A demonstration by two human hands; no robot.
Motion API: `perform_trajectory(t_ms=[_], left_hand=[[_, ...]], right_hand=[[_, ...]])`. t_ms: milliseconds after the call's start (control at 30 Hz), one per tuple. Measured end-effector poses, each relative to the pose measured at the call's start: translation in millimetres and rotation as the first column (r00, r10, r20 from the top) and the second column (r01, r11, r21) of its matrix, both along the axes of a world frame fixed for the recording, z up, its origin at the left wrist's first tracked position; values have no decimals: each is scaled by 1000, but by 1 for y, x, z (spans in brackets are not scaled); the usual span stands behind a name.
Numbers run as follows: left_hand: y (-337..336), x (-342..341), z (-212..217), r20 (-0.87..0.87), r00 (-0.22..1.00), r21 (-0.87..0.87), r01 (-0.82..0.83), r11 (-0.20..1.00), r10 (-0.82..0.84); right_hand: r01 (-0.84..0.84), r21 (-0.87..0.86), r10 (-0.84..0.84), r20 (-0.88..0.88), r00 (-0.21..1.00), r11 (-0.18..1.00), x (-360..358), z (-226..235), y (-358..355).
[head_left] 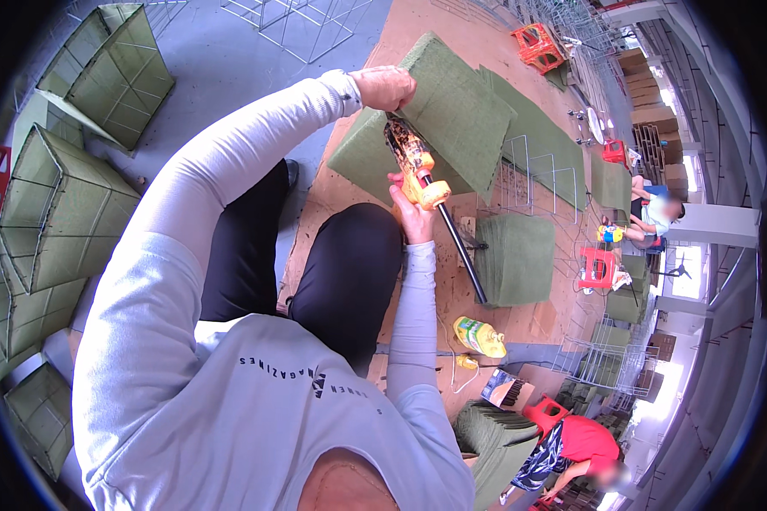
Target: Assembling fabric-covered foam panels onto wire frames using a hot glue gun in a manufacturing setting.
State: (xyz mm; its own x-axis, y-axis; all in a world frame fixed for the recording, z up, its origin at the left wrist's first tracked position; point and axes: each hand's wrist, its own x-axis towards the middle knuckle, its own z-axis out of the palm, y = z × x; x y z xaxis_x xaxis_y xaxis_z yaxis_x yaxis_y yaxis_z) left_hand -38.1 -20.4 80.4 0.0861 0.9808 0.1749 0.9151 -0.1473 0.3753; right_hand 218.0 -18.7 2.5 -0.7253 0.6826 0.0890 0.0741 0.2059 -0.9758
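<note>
My right hand point(413, 215) is wrapped round an orange hot glue gun point(418, 175), its front smeared with dark residue. A long black glue stick point(464, 260) juts out of its back end. The gun's nose points up at the near edge of a green felt-like panel point(460, 106). At that panel's upper left edge, my left hand point(385, 88) is closed with the fingers pinching the material. Beneath the raised panel, another green sheet point(358, 157) shows. Whether the nozzle touches the panel cannot be made out.
A stack of green sheets point(516, 260) and a yellow bottle point(479, 337) lie to the right. Wire frames point(541, 175) stand beyond. Green covered frames point(68, 209) line the left. Two people work at the right, one in a red shirt point(584, 443), near red stools point(598, 268).
</note>
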Motion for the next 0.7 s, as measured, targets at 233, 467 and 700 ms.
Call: perform_trajectory(t_ms=[233,467,700], left_hand=[[-2,-2,1,16,1000,0,2,1000,-2],[-2,-3,0,18,1000,16,8,1000,-8],[-2,-4,2,43,999,-5,-8,1000,8]], right_hand=[[23,-8,-23,-28,999,1000,-1,-2,-4],[29,-41,-30,-21,999,999,-1,0,-3],[60,-106,-68,-65,996,992,3,0,-8]])
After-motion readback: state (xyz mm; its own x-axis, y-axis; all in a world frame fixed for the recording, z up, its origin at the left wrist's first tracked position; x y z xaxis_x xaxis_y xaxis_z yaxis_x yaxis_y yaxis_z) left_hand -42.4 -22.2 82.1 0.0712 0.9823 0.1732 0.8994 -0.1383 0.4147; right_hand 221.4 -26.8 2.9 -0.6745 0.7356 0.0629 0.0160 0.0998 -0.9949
